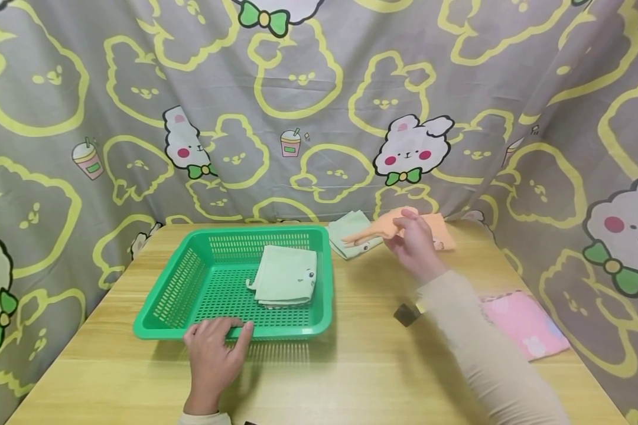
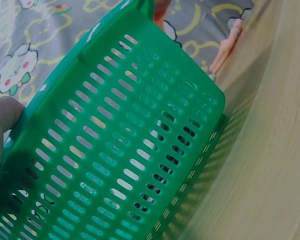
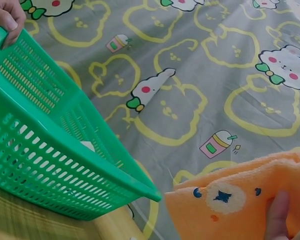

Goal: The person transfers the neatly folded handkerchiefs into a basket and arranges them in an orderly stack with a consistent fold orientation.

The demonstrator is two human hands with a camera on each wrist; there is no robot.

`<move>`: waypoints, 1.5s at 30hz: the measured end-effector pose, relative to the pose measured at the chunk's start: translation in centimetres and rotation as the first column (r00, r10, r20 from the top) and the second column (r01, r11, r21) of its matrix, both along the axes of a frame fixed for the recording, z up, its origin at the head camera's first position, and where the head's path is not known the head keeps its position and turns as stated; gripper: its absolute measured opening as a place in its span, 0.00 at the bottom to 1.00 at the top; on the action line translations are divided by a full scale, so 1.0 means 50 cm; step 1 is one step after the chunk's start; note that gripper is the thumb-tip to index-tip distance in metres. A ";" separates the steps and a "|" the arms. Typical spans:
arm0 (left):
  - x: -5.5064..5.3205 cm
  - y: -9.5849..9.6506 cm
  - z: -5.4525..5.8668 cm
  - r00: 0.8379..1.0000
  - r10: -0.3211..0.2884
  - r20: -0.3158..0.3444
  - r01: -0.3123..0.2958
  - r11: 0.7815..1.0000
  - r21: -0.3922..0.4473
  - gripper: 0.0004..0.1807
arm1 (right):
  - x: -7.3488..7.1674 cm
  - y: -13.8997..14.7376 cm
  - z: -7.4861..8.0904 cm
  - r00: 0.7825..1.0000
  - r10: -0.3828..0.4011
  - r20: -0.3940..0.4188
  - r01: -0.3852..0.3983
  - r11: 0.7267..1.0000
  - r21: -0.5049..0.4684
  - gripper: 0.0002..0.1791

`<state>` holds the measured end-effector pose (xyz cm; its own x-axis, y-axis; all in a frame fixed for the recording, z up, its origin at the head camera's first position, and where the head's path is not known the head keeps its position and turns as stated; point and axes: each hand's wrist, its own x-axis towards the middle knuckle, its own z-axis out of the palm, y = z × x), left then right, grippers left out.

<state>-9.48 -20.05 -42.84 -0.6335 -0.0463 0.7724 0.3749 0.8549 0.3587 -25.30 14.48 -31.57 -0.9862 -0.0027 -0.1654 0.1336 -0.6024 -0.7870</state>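
My left hand [image 1: 215, 354] grips the near rim of a green plastic basket [image 1: 165, 295], fingers curled over the edge. Inside, toward its right side, lies a folded pale green towel [image 1: 287, 274] with a small embroidered face. At the back right, my right hand [image 1: 417, 242] holds a folded orange towel [image 3: 230, 200] above the table, thumb pressed on its front; a bear face shows on it in the right wrist view. Beneath and behind that hand are a second pale green towel [image 1: 345, 227] and another orange towel [image 1: 440, 229] on the table.
A folded pink cloth [image 1: 526, 324] lies on the wooden table [image 1: 361, 366] at the right, beside my right sleeve [image 1: 484, 342]. A small black block [image 1: 406, 314] shows next to that sleeve. Patterned grey curtain [image 1: 308, 177] encloses the table's back and sides.
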 end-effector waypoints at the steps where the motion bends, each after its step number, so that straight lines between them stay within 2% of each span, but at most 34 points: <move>1: 0.000 0.000 0.000 1.000 0.000 0.000 0.000 1.000 0.000 0.09 | 0.000 -0.002 0.001 1.000 -0.003 0.012 0.003 1.000 0.004 0.16; 5: 0.000 0.000 0.000 1.000 0.000 0.002 0.000 1.000 -0.002 0.09 | 0.002 -0.007 0.005 0.997 -0.022 0.078 0.021 1.000 0.009 0.20; 8: 0.000 0.000 0.000 1.000 0.001 0.004 -0.001 1.000 -0.003 0.09 | 0.002 -0.012 0.008 0.995 -0.022 0.097 0.022 1.000 0.009 0.22; 18: 0.000 0.000 -0.001 1.000 0.000 0.002 0.000 1.000 -0.002 0.09 | 0.003 -0.024 0.008 0.996 -0.009 0.089 0.006 1.000 0.030 0.27; 29: 0.001 0.000 0.000 1.000 0.003 0.010 -0.003 1.000 0.002 0.09 | 0.002 -0.033 0.002 0.996 0.015 0.082 -0.018 0.999 0.036 0.25; 35: 0.005 0.000 0.000 1.000 0.002 0.008 -0.002 1.000 0.001 0.09 | 0.006 -0.040 -0.003 0.997 0.032 0.076 -0.038 0.997 0.071 0.27; 45: 0.001 0.002 0.004 1.000 -0.001 0.003 0.001 1.000 0.003 0.09 | 0.002 -0.049 0.000 0.998 0.025 0.054 -0.030 0.995 0.091 0.25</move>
